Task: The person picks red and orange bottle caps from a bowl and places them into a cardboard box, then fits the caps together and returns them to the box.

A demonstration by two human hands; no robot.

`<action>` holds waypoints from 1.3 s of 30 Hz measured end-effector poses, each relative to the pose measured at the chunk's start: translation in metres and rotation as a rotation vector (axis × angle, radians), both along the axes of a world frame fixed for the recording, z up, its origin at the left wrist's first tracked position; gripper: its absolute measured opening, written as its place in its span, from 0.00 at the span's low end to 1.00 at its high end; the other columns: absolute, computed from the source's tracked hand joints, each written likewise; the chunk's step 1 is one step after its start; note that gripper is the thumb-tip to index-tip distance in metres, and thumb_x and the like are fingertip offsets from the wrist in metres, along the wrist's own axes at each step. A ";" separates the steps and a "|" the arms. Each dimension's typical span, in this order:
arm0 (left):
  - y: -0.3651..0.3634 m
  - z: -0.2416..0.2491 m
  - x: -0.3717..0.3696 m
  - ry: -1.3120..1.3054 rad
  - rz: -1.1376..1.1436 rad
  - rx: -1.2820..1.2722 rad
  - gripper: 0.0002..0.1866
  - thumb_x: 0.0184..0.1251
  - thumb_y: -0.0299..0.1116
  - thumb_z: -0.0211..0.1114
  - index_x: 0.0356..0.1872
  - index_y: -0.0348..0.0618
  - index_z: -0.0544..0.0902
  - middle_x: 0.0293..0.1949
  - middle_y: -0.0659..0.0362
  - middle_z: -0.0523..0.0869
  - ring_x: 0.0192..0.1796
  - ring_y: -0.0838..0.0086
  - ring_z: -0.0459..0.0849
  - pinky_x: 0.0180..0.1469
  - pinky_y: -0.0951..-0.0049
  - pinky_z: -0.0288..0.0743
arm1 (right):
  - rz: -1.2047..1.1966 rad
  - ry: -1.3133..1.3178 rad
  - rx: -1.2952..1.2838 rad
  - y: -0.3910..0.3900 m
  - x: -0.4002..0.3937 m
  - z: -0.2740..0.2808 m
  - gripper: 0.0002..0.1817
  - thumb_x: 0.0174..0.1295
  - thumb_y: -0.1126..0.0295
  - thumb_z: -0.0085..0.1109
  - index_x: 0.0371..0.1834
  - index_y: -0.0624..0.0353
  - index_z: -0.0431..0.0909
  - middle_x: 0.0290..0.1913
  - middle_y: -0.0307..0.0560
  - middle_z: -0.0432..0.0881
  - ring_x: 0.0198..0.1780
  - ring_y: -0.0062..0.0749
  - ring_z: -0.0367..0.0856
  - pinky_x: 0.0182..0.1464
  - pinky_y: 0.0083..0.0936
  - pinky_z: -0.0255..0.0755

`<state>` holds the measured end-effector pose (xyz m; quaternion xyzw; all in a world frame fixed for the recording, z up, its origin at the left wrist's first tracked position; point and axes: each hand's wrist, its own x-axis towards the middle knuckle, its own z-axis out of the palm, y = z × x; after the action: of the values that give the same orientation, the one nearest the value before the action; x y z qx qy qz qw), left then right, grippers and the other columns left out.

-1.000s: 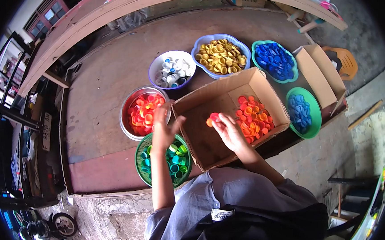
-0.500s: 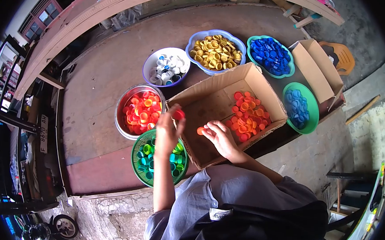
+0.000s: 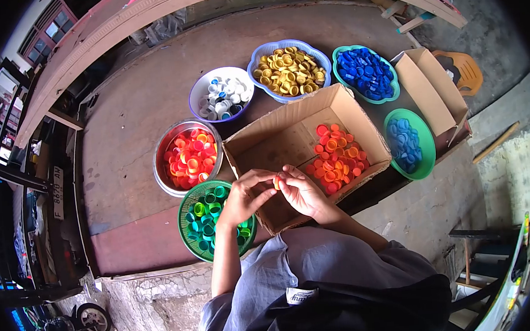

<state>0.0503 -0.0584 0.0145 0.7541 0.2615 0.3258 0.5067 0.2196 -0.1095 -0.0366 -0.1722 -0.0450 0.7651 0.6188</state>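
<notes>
An orange cap point(image 3: 276, 182) is pinched in the fingers of my right hand point(image 3: 304, 193), above the near left part of the cardboard box point(image 3: 369, 121). My left hand point(image 3: 244, 197) meets it from the left, its fingertips at the same cap; whether it grips the cap too is hard to tell. Many orange and red caps point(image 3: 338, 160) lie in the right part of the box. Left of the box stand a metal bowl point(image 3: 161, 181) of red-orange caps and a green basket point(image 3: 187, 243) of green caps, partly hidden by my left hand.
Behind the box are a white bowl point(image 3: 194, 95) of white caps, a lavender basket point(image 3: 253, 57) of yellow caps and a teal basket point(image 3: 395, 92) of dark blue caps. At right, a green bowl point(image 3: 426, 163) holds light blue caps beside a smaller carton point(image 3: 422, 87).
My left hand has come down and right from near the metal bowl, and the red cap by it no longer shows. Both hands are now together at the orange cap. The view has shifted slightly.
</notes>
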 end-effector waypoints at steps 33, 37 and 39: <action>-0.008 0.012 0.010 0.262 0.314 0.308 0.27 0.50 0.36 0.69 0.54 0.44 0.73 0.53 0.53 0.74 0.58 0.61 0.70 0.59 0.61 0.60 | 0.386 -0.830 0.348 0.045 0.053 0.014 0.16 0.59 0.69 0.58 0.49 0.61 0.73 0.43 0.41 0.78 0.42 0.20 0.77 0.42 0.19 0.74; -0.008 0.007 0.010 -0.004 0.234 0.205 0.18 0.50 0.26 0.68 0.45 0.38 0.77 0.49 0.51 0.77 0.53 0.62 0.76 0.54 0.67 0.70 | 0.388 -0.631 0.348 0.041 0.031 0.016 0.13 0.58 0.68 0.59 0.45 0.61 0.75 0.40 0.39 0.79 0.40 0.18 0.76 0.42 0.16 0.72; -0.008 0.006 0.008 0.000 0.267 0.223 0.18 0.50 0.26 0.68 0.44 0.37 0.77 0.47 0.52 0.78 0.52 0.62 0.76 0.53 0.67 0.70 | 0.368 -0.634 0.316 0.039 0.027 0.018 0.13 0.58 0.68 0.59 0.44 0.61 0.75 0.39 0.39 0.80 0.39 0.18 0.77 0.43 0.16 0.71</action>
<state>0.0584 -0.0667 0.0207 0.7642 0.3215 0.4172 0.3723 0.2465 -0.0702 -0.0183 -0.2915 -0.3809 0.7559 0.4457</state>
